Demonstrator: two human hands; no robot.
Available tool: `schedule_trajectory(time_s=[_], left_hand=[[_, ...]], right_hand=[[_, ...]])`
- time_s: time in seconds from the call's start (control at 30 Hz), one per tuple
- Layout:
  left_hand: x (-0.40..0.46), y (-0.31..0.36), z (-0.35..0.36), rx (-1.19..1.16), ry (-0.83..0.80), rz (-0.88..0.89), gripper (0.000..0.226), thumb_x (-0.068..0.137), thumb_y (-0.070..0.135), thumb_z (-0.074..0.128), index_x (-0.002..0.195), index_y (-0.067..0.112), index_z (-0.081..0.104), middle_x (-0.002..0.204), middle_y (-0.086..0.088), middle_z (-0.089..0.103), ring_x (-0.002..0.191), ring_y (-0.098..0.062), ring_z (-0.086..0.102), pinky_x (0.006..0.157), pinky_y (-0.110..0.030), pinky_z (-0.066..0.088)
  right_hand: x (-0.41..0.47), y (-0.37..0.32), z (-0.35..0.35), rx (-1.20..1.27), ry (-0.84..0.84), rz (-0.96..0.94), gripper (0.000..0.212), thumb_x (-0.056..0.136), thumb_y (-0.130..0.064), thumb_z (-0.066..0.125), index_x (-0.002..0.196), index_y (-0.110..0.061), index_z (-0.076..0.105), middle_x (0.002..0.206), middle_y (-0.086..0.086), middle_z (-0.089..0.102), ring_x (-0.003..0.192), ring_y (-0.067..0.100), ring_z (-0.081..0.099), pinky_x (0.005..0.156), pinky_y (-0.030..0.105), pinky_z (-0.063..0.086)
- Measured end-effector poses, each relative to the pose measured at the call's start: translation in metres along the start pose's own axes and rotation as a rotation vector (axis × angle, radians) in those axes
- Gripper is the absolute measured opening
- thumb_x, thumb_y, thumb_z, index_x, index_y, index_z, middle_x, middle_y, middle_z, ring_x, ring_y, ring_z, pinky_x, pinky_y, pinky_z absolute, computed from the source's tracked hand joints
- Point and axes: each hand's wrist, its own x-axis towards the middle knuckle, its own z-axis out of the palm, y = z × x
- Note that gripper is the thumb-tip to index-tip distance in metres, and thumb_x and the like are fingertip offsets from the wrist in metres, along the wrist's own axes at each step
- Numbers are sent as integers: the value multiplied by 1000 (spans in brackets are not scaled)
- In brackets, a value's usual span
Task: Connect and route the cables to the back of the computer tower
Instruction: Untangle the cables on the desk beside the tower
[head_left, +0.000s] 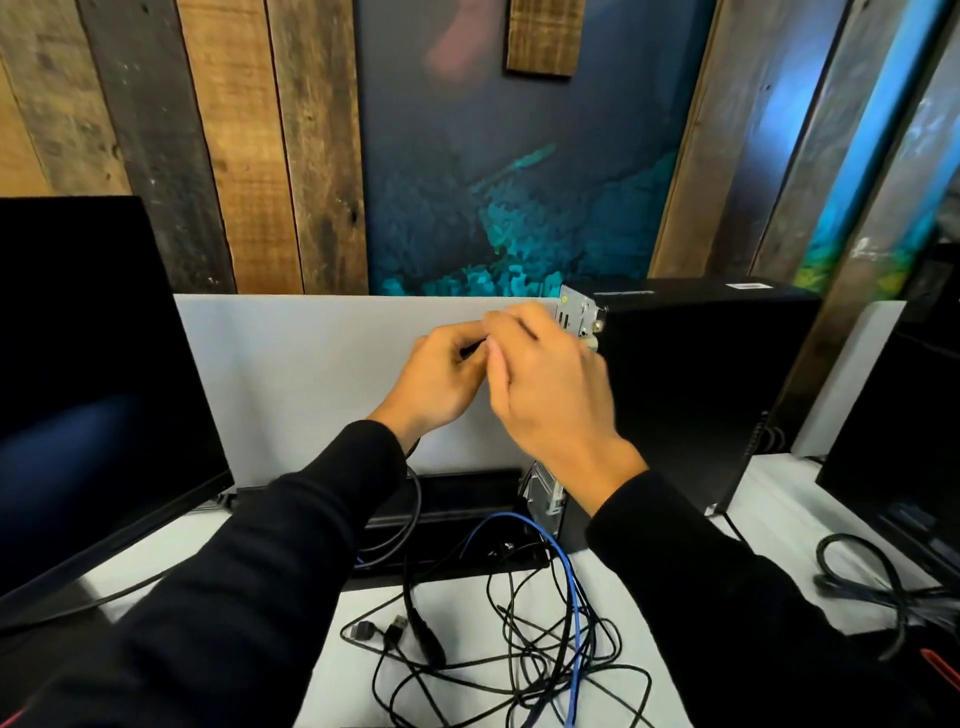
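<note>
Plug (472, 349) could go in crooked or miss its hole: right hand (545, 384) hides tower (701, 384) ports from view. Pushing hard then might bend pins.

Loose wires (519, 654) in messy pile on desk (358, 670), blue cable (569, 597) mixed in. Tugging one could drag others or knot them.

Both hands up high, close together, just left of tower back. Left hand (441, 376) curled round black plug, cable hanging down past wrist. Right hand fingers bent at plug tip; cannot tell if pinching it. Monitor (88, 395) stands at left.
</note>
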Motion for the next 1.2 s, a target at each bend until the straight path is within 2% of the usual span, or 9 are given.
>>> schedule_trajectory(time_s=[0.07,0.13,0.17,0.23,0.33,0.4,0.6,0.9,1.2], left_hand=[[7,1,2,-33,-15,-22,21,104,33,55,105,36,76,96,21,75,96,3,68,85,-28,53],[14,-1,3,-15,6,-42,26,101,43,58,111,29,77,97,16,77,95,-4,70,84,-33,55],[17,-1,5,15,19,-56,25,100,42,60,109,28,78,88,14,76,84,-6,69,77,-33,54],[24,3,12,89,44,-89,19,99,35,64,97,24,79,68,11,70,63,-10,61,64,-31,49],[34,8,23,198,64,-89,22,99,29,65,80,19,71,64,3,68,63,-22,63,66,-35,52],[36,8,26,231,83,-97,22,99,27,65,77,25,67,60,11,62,59,-14,59,63,-29,44],[38,11,31,271,123,-39,15,98,26,65,93,19,77,68,11,63,63,-6,57,58,-8,33],[51,22,25,423,112,30,18,98,30,64,99,18,77,83,-1,74,75,-22,63,72,-30,46],[50,22,29,421,94,-15,17,98,28,64,96,16,75,77,4,66,71,-18,57,64,-24,33]], right_hand=[[5,9,-9,-14,134,12,14,94,-19,60,101,-11,69,100,9,63,86,33,64,55,40,53],[11,24,-14,-32,197,9,16,95,-20,58,98,-9,70,97,11,62,90,34,60,65,43,50],[14,33,-14,-62,187,32,19,95,-21,57,99,-9,71,99,10,62,94,35,59,73,45,48],[13,52,-9,-128,139,149,26,96,-26,54,108,-12,72,110,8,64,107,33,57,89,47,44],[-4,71,3,-89,142,293,40,101,-33,48,130,-13,65,132,7,61,132,29,50,112,51,33],[-12,78,7,-16,187,269,41,103,-31,47,136,-11,61,140,6,59,138,27,47,117,52,28],[-15,84,13,58,261,242,37,105,-26,44,135,-12,61,140,4,59,137,23,47,118,54,26],[-14,82,24,77,320,270,35,103,-25,45,131,-13,63,138,3,59,137,24,47,118,52,25],[-13,81,25,79,341,270,33,103,-25,46,129,-13,64,135,3,60,136,24,48,119,51,24]])
